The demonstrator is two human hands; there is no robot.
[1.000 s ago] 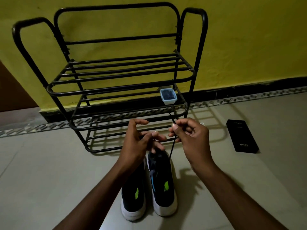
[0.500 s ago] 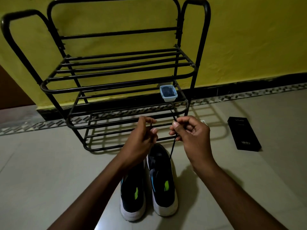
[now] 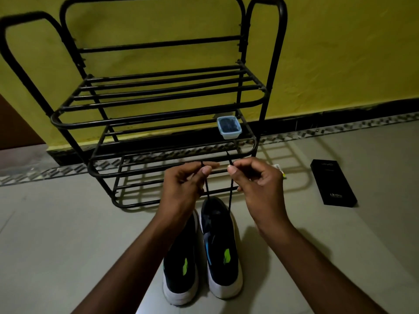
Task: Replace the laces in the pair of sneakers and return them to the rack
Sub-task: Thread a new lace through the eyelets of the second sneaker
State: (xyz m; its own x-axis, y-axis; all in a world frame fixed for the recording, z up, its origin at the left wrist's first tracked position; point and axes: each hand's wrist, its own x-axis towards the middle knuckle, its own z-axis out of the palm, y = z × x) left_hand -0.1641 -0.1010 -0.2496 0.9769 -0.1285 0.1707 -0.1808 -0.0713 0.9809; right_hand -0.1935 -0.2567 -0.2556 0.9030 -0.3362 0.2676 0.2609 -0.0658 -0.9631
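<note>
Two dark sneakers with white soles stand side by side on the floor, heels toward me: the left sneaker (image 3: 181, 268) and the right sneaker (image 3: 221, 252). A black lace (image 3: 230, 199) runs up from the right sneaker's front in two strands. My left hand (image 3: 183, 189) pinches one strand between thumb and forefinger. My right hand (image 3: 258, 184) pinches the other strand the same way. Both hands hover above the sneakers' toes, in front of the black metal shoe rack (image 3: 158, 118).
A small clear plastic box (image 3: 229, 127) with dark contents sits on the rack's middle shelf at the right. A black carton (image 3: 333, 183) lies on the floor to the right. A small packet (image 3: 280, 169) peeks out behind my right hand. Yellow wall behind.
My left hand has taken hold of the second lace strand and lifted it. Both hands now hold the strands up taut and slightly apart.
</note>
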